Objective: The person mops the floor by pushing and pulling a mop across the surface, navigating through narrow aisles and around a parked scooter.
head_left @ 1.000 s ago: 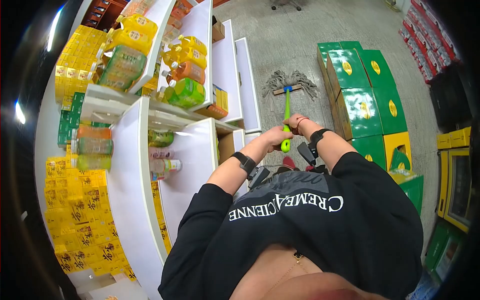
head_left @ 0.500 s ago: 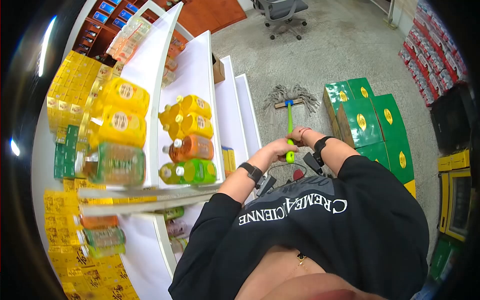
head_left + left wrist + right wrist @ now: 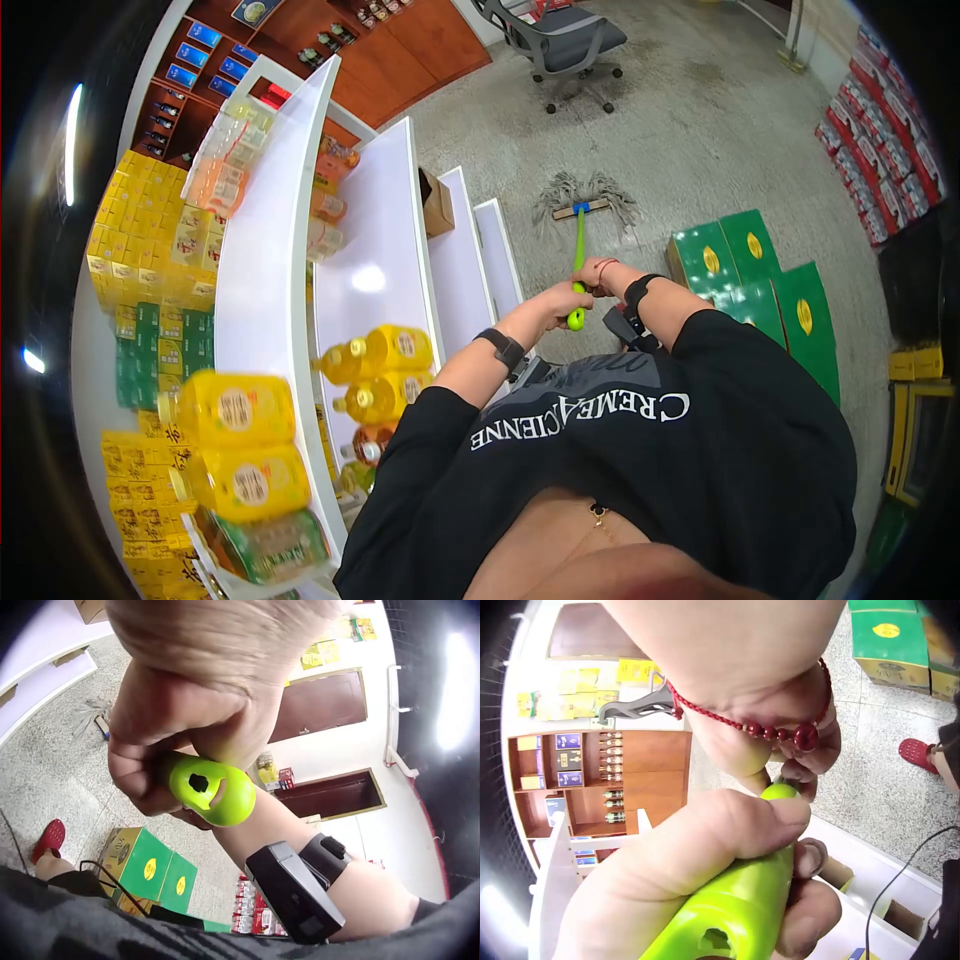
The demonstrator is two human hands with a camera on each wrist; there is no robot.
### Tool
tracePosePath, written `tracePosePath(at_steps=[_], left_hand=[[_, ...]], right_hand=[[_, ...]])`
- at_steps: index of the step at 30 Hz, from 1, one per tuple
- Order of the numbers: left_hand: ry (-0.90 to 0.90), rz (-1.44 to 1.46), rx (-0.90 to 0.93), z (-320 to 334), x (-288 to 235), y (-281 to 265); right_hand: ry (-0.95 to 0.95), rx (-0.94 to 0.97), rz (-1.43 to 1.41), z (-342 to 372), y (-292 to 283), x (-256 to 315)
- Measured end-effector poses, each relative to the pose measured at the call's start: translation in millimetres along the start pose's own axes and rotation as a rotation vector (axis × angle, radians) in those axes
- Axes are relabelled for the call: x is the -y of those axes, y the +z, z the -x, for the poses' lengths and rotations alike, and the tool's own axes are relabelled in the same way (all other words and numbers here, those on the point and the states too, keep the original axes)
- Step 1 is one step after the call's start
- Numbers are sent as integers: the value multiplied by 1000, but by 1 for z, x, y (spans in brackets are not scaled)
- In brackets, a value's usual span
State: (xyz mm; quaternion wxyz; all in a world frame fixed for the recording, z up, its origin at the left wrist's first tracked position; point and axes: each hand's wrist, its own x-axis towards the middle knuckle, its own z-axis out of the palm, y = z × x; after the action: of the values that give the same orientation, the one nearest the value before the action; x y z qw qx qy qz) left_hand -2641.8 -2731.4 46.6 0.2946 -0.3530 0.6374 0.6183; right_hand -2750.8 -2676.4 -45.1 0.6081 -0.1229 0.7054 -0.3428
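Both hands grip the bright green handle (image 3: pixel 580 245) of a mop. My left hand (image 3: pixel 560 304) wraps round it near its rounded end, which has a hole and shows large in the left wrist view. Just farther along the handle, my right hand (image 3: pixel 597 276), with a red beaded bracelet (image 3: pixel 780 734) at the wrist, has its fingers curled round it. In the right wrist view the left hand (image 3: pixel 697 847) holds the thick grip, thumb on top. The grey string mop head (image 3: pixel 590 192) lies on the floor ahead, spread under a wooden bar with a blue joint.
White shelves (image 3: pixel 385 240) with yellow drink bottles (image 3: pixel 405 350) line the left side. Green boxes (image 3: pixel 745 280) are stacked on the right. A grey office chair (image 3: pixel 560 45) stands ahead on the concrete floor (image 3: pixel 660 130). Red shrink-wrapped packs (image 3: pixel 885 145) stand at far right.
The shelves, green boxes and chair have shifted down the head view as the person moves forward. The mop stays out in front, with both hands still gripping its handle.
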Motion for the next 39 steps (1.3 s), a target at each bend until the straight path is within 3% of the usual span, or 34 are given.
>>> tracePosePath(at_steps=[2, 3, 7, 11, 14, 16, 17, 20, 23, 24, 26, 27, 32, 36, 39], left_hand=[[20, 11, 17, -32, -21, -28], [35, 26, -6, -28, -44, -37], [37, 78, -5, -61, -91, -95], [23, 225, -48, -96, -96, -144], [45, 177, -78, -97, -124, -184], [151, 63, -150, -105, -139, -215], [11, -33, -68, -118, -159, -257], [-22, -254, 12, -144, -178, -308], [10, -225, 41, -158, -203, -344], [9, -254, 33, -158, -217, -352], [-26, -397, 84, -151, -263, -364], [-39, -534, 118, -160, -287, -374], [18, -554, 253, -216, -324, -408], [38, -626, 287, -248, -366, -407], [151, -671, 331, -286, -400, -402]], right_hand=[[-40, 24, 186, -53, -27, 24], [24, 28, 163, -27, -40, 61], [22, 100, 114, -79, -73, 121], [81, 193, 201, -130, -78, 166], [53, 167, 245, -163, -75, 202], [23, 141, 238, -201, -81, 223], [36, 151, 166, -229, -71, 233], [58, 138, -117, -253, -83, 273], [197, 163, -353, -278, -93, 307], [202, 159, -376, -284, -99, 315], [202, 335, -498, -289, -119, 331], [196, 321, -518, -293, -136, 344], [213, 231, -753, -292, -188, 376], [211, 159, -853, -287, -237, 386], [196, 157, -915, -293, -286, 386]])
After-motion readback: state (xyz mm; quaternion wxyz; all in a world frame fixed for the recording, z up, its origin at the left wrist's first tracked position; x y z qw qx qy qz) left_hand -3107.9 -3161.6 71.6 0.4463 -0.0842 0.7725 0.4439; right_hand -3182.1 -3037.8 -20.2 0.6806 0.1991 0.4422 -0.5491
